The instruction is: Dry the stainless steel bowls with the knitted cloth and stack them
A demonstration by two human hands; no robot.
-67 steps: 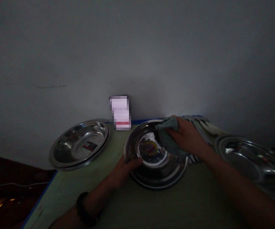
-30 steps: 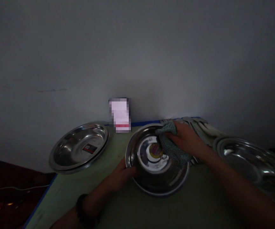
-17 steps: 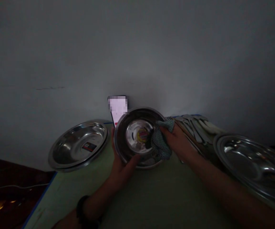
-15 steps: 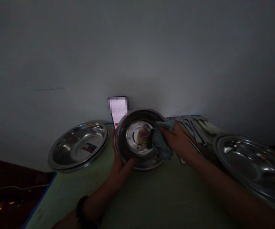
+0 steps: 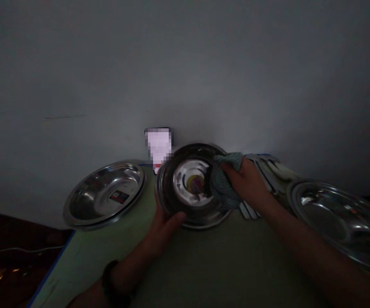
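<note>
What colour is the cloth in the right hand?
The cloth is grey-green with a fine speckled pattern; the head view shows it best.

Wall: standing behind the back edge of the surface. Phone: standing at the back edge, left of centre. Stacked basins: resting along the left edge, toward the back-left corner; label lying inside the upper one. Bowl: tilting right of the phone, left hand gripping its near-left rim. Cloth: pressing into its right side beneath the right hand. Utensils: lying toward the back-right corner. Single basin: occupying the right side, before the utensils. Cable: running beyond the left edge.
</note>
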